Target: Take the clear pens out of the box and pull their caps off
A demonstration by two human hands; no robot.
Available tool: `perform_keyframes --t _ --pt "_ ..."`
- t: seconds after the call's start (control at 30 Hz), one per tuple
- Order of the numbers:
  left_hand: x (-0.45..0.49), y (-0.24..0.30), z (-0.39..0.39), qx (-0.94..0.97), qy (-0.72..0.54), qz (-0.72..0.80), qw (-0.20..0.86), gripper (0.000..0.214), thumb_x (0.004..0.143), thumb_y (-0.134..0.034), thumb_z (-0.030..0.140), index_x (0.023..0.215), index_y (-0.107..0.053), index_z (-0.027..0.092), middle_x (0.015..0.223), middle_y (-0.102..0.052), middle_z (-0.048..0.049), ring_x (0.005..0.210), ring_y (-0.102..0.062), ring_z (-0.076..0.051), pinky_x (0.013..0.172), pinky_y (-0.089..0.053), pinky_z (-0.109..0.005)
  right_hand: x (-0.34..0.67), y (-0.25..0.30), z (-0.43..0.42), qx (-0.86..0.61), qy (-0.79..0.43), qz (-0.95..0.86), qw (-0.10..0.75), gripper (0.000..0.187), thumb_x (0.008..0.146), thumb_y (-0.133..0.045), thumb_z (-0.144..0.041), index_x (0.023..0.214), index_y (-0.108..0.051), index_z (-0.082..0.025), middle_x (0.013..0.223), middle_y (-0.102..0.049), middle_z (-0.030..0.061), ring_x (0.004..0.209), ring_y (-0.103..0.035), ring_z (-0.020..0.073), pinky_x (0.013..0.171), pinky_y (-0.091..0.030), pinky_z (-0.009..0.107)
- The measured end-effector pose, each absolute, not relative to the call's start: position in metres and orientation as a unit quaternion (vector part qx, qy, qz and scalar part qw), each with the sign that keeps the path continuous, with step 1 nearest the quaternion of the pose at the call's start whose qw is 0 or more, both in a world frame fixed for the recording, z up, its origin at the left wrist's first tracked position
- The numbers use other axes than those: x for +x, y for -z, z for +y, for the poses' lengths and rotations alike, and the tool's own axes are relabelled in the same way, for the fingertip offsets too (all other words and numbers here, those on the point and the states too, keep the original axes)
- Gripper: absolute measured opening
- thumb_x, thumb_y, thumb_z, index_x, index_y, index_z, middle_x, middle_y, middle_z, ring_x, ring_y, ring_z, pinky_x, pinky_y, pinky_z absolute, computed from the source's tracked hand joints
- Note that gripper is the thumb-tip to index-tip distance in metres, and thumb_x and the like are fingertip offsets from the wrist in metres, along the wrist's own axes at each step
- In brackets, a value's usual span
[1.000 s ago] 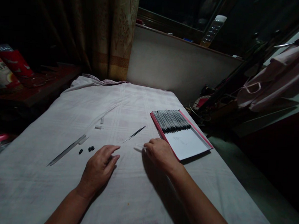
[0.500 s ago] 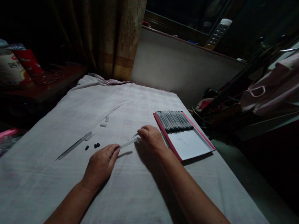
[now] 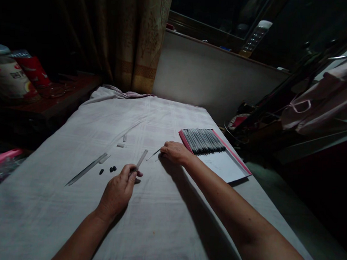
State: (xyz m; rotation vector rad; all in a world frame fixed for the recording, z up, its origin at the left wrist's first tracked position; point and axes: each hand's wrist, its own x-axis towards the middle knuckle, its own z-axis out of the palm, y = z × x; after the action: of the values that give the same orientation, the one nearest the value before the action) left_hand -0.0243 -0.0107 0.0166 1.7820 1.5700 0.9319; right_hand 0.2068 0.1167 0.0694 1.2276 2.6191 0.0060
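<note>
My left hand pinches a clear pen barrel that points up and away over the cloth. My right hand lies closed on the cloth, its fingers on the end of a thin pen refill. Left of the hands lie a long clear pen tube, three small black caps and two short clear pieces. A red-edged tray with a row of several pens sits just right of my right hand.
The white cloth-covered table ends on the right at a drop to the floor. A dark side table with tins stands at the left. A curtain and a low wall are behind; pink cloth hangs at the right.
My right hand passed the clear barrel to my left hand, then reached forward to the thin refill. My left hand closed on the barrel and tilted it up.
</note>
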Motion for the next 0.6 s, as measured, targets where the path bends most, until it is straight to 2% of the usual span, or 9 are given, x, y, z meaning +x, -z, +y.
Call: perform_keyframes --t 0.1,0.17,0.23,0.3,0.37,0.4,0.47,0.6 --pt "-0.025 -0.017 -0.010 0.655 -0.365 0.583 0.313 0.025 0.096 -0.037 0.045 0.100 -0.053 0.026 0.096 -0.079 -0.0015 0.081 -0.078 -0.019 0.069 -0.058 -0.031 0.207 -0.066 0.112 0.422 0.003 0.901 0.100 0.023 0.101 -0.047 -0.020 0.107 -0.070 -0.017 0.112 -0.069 0.0128 0.104 -0.065 0.0229 0.082 -0.046 0.030" --pt "-0.026 -0.016 -0.010 0.653 -0.372 0.584 0.307 0.026 0.096 -0.040 0.045 0.100 -0.056 0.026 0.097 -0.079 -0.0014 0.082 -0.078 -0.019 0.069 -0.058 -0.030 0.208 -0.062 0.102 0.464 0.028 0.885 0.032 0.020 0.100 -0.048 -0.018 0.105 -0.067 -0.016 0.109 -0.070 0.0132 0.100 -0.065 0.0218 0.084 -0.047 0.031" --pt "-0.027 -0.014 -0.009 0.653 -0.378 0.590 0.285 0.027 0.094 -0.043 0.046 0.100 -0.059 0.026 0.095 -0.079 -0.0016 0.079 -0.077 -0.019 0.067 -0.058 -0.030 0.210 -0.060 0.090 0.517 0.095 0.843 -0.115 0.015 0.099 -0.051 -0.020 0.105 -0.065 -0.016 0.102 -0.071 0.0104 0.093 -0.065 0.0197 0.083 -0.049 0.031" --pt "-0.028 -0.012 -0.008 0.657 -0.387 0.596 0.252 0.028 0.092 -0.046 0.046 0.100 -0.063 0.025 0.092 -0.078 -0.0021 0.076 -0.075 -0.019 0.068 -0.058 -0.030 0.209 -0.062 0.078 0.525 0.210 0.761 -0.319 0.017 0.097 -0.055 -0.027 0.110 -0.061 -0.018 0.093 -0.070 0.0051 0.082 -0.065 0.0172 0.072 -0.051 0.029" --pt "-0.028 -0.009 -0.007 0.665 -0.396 0.594 0.220 0.029 0.091 -0.047 0.046 0.098 -0.066 0.025 0.092 -0.077 -0.0028 0.079 -0.074 -0.019 0.074 -0.059 -0.031 0.207 -0.068 0.068 0.473 0.322 0.659 -0.488 0.032 0.094 -0.059 -0.034 0.123 -0.055 -0.021 0.089 -0.068 0.0009 0.072 -0.065 0.0152 0.058 -0.050 0.024" --pt "-0.028 -0.008 -0.007 0.670 -0.398 0.590 0.209 0.029 0.091 -0.048 0.046 0.097 -0.067 0.025 0.093 -0.077 -0.0032 0.083 -0.074 -0.020 0.077 -0.059 -0.032 0.205 -0.072 0.064 0.443 0.358 0.618 -0.542 0.042 0.092 -0.061 -0.036 0.130 -0.051 -0.024 0.090 -0.067 -0.0002 0.070 -0.066 0.0145 0.053 -0.048 0.023" --pt "-0.028 -0.008 -0.006 0.680 -0.398 0.583 0.200 0.030 0.091 -0.048 0.046 0.097 -0.068 0.025 0.095 -0.078 -0.0037 0.087 -0.074 -0.021 0.081 -0.059 -0.032 0.199 -0.080 0.057 0.409 0.383 0.568 -0.603 0.055 0.088 -0.066 -0.036 0.138 -0.045 -0.027 0.091 -0.067 -0.0013 0.067 -0.066 0.0130 0.050 -0.048 0.021" --pt "-0.028 -0.009 -0.006 0.688 -0.395 0.576 0.198 0.031 0.092 -0.047 0.046 0.098 -0.069 0.025 0.095 -0.077 -0.0039 0.087 -0.073 -0.021 0.082 -0.058 -0.032 0.189 -0.086 0.053 0.395 0.366 0.544 -0.643 0.065 0.087 -0.067 -0.032 0.145 -0.039 -0.031 0.089 -0.067 -0.0030 0.064 -0.065 0.0113 0.051 -0.051 0.020"
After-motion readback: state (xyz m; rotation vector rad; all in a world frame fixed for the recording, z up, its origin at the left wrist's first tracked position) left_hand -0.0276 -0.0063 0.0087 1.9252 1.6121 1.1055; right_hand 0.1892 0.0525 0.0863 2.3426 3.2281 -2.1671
